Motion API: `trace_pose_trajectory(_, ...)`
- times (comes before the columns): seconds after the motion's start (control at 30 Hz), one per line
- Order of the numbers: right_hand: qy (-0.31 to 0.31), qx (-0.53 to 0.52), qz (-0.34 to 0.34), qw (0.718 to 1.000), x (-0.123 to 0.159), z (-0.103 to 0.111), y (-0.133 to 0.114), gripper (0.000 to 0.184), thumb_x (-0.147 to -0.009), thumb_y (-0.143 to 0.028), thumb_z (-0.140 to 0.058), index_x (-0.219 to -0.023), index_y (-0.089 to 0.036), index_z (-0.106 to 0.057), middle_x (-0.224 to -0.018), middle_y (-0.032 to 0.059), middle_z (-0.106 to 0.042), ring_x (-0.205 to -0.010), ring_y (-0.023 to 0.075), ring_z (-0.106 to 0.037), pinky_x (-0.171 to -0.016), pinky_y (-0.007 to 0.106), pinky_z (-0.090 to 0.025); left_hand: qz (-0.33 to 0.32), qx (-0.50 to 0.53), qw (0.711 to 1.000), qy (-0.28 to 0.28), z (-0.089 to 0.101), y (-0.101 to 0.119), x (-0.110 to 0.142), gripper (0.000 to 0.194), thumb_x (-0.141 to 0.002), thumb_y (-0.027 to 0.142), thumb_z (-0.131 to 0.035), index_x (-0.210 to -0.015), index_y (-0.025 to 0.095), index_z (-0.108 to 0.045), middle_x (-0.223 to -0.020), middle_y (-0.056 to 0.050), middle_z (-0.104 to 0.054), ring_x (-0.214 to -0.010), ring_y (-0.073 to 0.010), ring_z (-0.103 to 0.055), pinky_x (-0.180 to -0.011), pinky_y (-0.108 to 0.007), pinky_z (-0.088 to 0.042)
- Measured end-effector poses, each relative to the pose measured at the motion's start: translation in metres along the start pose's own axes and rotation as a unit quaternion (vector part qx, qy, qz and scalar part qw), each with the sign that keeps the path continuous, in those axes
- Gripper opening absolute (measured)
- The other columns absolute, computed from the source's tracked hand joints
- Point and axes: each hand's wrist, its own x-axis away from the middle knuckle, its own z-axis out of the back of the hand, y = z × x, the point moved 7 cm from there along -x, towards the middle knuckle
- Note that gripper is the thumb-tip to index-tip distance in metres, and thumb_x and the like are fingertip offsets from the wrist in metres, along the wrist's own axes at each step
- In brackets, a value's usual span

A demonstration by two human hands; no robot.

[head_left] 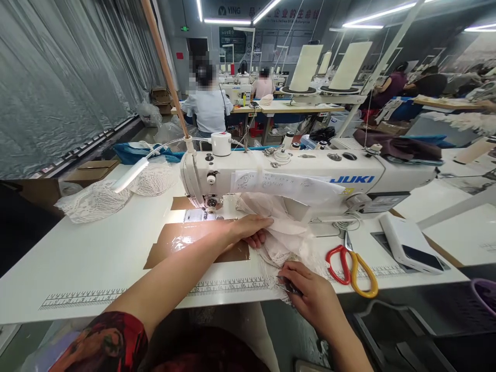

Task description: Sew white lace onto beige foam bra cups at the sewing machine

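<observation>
My left hand [253,230] reaches across to the sheer, pale lace fabric [289,235], its fingers closed on the cloth beneath the sewing machine [271,173]. Near the table's front edge, my right hand [310,292] is wrapped around a small dark tool [290,285] that looks like thread snips. The tool lies against the fringed lower edge of the lace; my palm and fingers partly cover it. To the left of the fabric, the needle area [211,203] is lit, with brown glossy sheeting [166,243] in front of it.
Scissors [352,266] with red and yellow handles lie right of my right hand. Beyond them is a white box-shaped device [411,243]. Lace pieces [96,199] rest at the table's left. A printed ruler [101,298] runs along the front edge. Other people sit at machines behind.
</observation>
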Motion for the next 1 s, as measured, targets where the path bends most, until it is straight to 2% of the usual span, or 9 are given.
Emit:
trace_pose_trajectory(0.13,0.008,0.034,0.000,0.999,0.004,0.002,0.005,0.038,-0.070,-0.005,-0.044,-0.099,-0.020,-0.065,-0.103,0.0095,-0.069,-0.087,0.0191,-0.069,-0.068,0.026,-0.055,-0.027,0.061,0.997,0.043,0.005,0.000,0.011,0.053,-0.082,0.063,-0.050,-0.074,0.011,-0.057,-0.053,-0.003,-0.059,-0.042,-0.0112,-0.056,-0.042,-0.020,-0.043)
trace_pose_trajectory(0.23,0.009,0.082,-0.010,0.997,0.008,0.005,0.016,0.036,-0.073,-0.007,-0.045,-0.100,-0.020,-0.065,-0.110,0.0108,-0.069,-0.089,0.0208,-0.070,-0.067,0.028,-0.057,-0.068,0.103,0.992,0.036,0.008,0.001,0.036,0.040,-0.076,0.052,-0.065,-0.071,0.013,-0.055,-0.062,-0.004,-0.063,-0.052,-0.0101,-0.059,-0.052,-0.020,-0.046)
trace_pose_trajectory(0.3,0.012,0.105,-0.012,0.994,0.010,0.008,0.022,0.033,-0.075,-0.009,-0.045,-0.099,-0.020,-0.065,-0.114,0.0108,-0.068,-0.093,0.0216,-0.070,-0.069,0.030,-0.058,-0.096,0.130,0.987,-0.009,0.006,0.000,0.059,0.036,-0.066,0.040,-0.077,-0.066,0.014,-0.052,-0.070,-0.006,-0.066,-0.062,-0.0121,-0.062,-0.059,-0.022,-0.048)
trace_pose_trajectory(0.37,0.015,0.114,-0.010,0.993,0.011,0.012,0.028,0.030,-0.078,-0.011,-0.045,-0.099,-0.020,-0.065,-0.117,0.0099,-0.067,-0.096,0.0214,-0.069,-0.072,0.032,-0.058,-0.118,0.175,0.973,-0.097,0.001,-0.002,0.085,0.033,-0.064,0.031,-0.080,-0.068,0.014,-0.052,-0.073,-0.006,-0.066,-0.073,-0.0168,-0.065,-0.071,-0.028,-0.050)
trace_pose_trajectory(0.5,0.010,0.114,-0.013,0.993,0.010,0.016,0.036,0.025,-0.082,-0.018,-0.047,-0.098,-0.022,-0.065,-0.119,0.0077,-0.067,-0.097,0.0215,-0.069,-0.072,0.033,-0.059,-0.070,0.138,0.973,-0.168,0.007,-0.026,0.129,0.030,-0.075,0.028,-0.073,-0.097,0.015,-0.057,-0.065,0.000,-0.062,-0.060,-0.0142,-0.062,-0.077,-0.036,-0.049)
trace_pose_trajectory(0.7,-0.014,0.095,-0.052,0.994,0.002,0.016,0.046,0.022,-0.084,-0.026,-0.049,-0.096,-0.023,-0.067,-0.121,0.0072,-0.066,-0.100,0.0233,-0.068,-0.075,0.035,-0.059,-0.030,-0.065,0.996,-0.060,0.047,-0.059,0.173,0.019,-0.089,0.031,-0.054,-0.101,0.018,-0.060,-0.083,-0.001,-0.057,-0.067,-0.0100,-0.049,-0.062,-0.020,-0.038)
trace_pose_trajectory(0.83,-0.024,0.076,-0.054,0.995,-0.001,0.015,0.047,0.022,-0.083,-0.029,-0.051,-0.095,-0.023,-0.068,-0.118,0.0075,-0.067,-0.098,0.0234,-0.068,-0.074,0.034,-0.059,0.002,-0.083,0.996,0.015,0.062,-0.070,0.193,0.014,-0.087,0.023,-0.047,-0.098,0.020,-0.053,-0.077,0.003,-0.050,-0.063,-0.0100,-0.043,-0.058,-0.019,-0.035)
trace_pose_trajectory(0.93,0.020,0.068,-0.050,0.996,-0.006,0.020,0.039,0.021,-0.084,-0.029,-0.052,-0.096,-0.022,-0.068,-0.112,0.0088,-0.069,-0.098,0.0235,-0.068,-0.078,0.036,-0.058,-0.008,-0.135,0.985,0.107,0.070,-0.065,0.198,0.014,-0.086,0.022,-0.043,-0.094,0.020,-0.054,-0.084,0.001,-0.053,-0.074,-0.0124,-0.047,-0.065,-0.020,-0.038)
trace_pose_trajectory(1.0,0.060,0.053,-0.037,0.996,-0.015,0.022,0.027,0.021,-0.085,-0.027,-0.052,-0.098,-0.021,-0.066,-0.110,0.0094,-0.069,-0.101,0.0226,-0.066,-0.085,0.036,-0.055,-0.015,-0.159,0.982,0.098,0.066,-0.062,0.196,0.017,-0.087,0.032,-0.048,-0.091,0.018,-0.057,-0.087,0.000,-0.055,-0.077,-0.0138,-0.049,-0.066,-0.020,-0.039)
